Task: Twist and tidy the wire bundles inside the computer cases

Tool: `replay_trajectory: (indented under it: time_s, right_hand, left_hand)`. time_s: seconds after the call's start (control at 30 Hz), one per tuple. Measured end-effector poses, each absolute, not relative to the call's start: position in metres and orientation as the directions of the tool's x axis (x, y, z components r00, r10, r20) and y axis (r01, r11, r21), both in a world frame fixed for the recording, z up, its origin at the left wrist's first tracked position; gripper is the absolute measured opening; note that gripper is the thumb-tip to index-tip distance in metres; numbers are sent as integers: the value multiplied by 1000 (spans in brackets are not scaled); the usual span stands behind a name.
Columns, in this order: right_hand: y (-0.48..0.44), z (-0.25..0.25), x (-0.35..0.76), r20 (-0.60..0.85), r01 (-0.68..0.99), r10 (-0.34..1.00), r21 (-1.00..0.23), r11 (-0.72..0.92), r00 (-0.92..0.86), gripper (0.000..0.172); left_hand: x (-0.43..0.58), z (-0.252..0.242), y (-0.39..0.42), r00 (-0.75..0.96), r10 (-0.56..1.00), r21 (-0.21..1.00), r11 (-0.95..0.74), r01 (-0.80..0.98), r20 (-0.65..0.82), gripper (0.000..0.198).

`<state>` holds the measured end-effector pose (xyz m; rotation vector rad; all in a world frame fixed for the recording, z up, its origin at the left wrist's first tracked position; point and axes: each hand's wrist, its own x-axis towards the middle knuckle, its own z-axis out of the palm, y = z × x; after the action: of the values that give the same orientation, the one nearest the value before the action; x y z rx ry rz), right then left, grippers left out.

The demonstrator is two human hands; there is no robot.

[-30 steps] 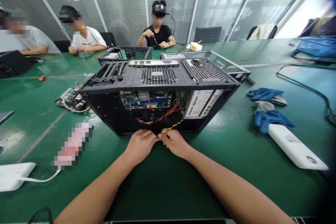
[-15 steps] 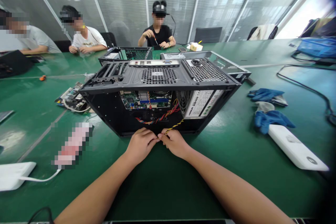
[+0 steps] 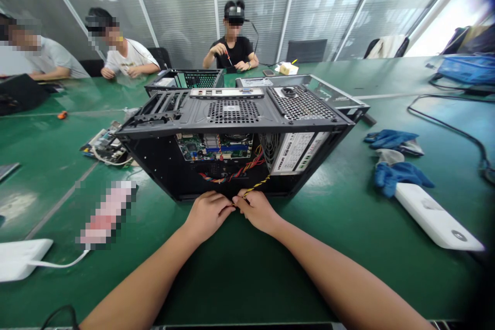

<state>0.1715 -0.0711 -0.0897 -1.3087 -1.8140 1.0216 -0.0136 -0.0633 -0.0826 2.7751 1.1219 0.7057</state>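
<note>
A black computer case (image 3: 185, 116) stands on the green table, its open side facing me. Inside it show a motherboard (image 3: 232, 149), a power supply (image 3: 297, 153) and a bundle of coloured wires (image 3: 235, 174). A twisted yellow-and-black cable (image 3: 258, 184) runs from by the power supply to my fingers. My right hand (image 3: 257, 211) is closed on that cable near its end. My left hand (image 3: 209, 216) pinches beside it, fingertips meeting the right ones at the case's front edge. What sits between the left fingertips is mostly hidden.
Left of the case lies a loose circuit board (image 3: 106, 144); a blurred-out phone (image 3: 108, 211) is cabled to a white power bank (image 3: 23, 259). At right are blue gloves (image 3: 402, 172) and another white power bank (image 3: 436, 216). Behind stand more case parts (image 3: 336, 95). Several people sit across the table.
Both hands stay almost in place, with only a slight shift at the fingertips. Across the table, the white-shirted person's hands have moved apart a little.
</note>
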Motion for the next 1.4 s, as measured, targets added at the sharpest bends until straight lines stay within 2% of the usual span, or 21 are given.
replay_trajectory:
  time_s: [0.47,0.73,1.13,1.4]
  right_hand:
    - [-71,-90,172,62,412,956,-893,182,-287,28]
    - [-71,-88,171,95,460,960,-862,212,-264,31]
    - [-71,-90,173,31,401,956,-903,152,-293,24]
    - [-71,-88,172,81,438,963,-878,191,-258,30]
  left_hand:
    - [-12,-76,-64,590,749,434,-659,614,302,21]
    - [-10,-79,-65,591,743,425,-667,612,316,6]
    - [-10,-74,-64,623,735,408,-673,618,268,23]
    - [-11,-77,-66,607,717,379,-697,609,343,16]
